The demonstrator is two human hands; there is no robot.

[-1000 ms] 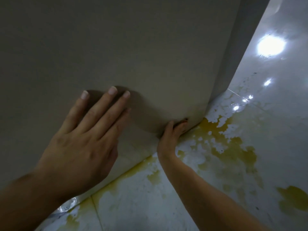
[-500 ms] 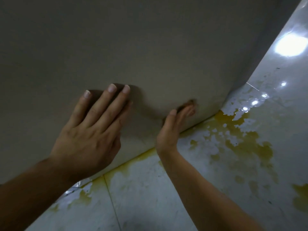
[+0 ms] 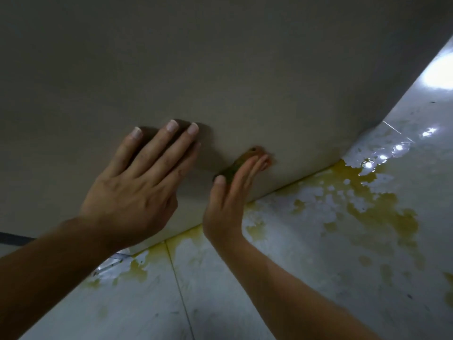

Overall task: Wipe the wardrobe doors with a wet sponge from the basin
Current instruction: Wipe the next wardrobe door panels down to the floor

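Note:
The pale wardrobe door fills the upper part of the view, and its lower edge runs just above the floor. My left hand rests flat on the door with straight, spread fingers. To its right, my right hand holds a brownish sponge against the door near that lower edge. The fingers lie along the sponge and the thumb sits at its near end. Most of the sponge is hidden behind the fingers.
A glossy white tiled floor lies below the door. It is wet and carries yellow stains along the door's edge and out to the right. Bright light reflections sit at the far right.
My right hand has slid the sponge up and to the left from the door's bottom corner, so more of the sponge shows. The left hand stays flat on the door.

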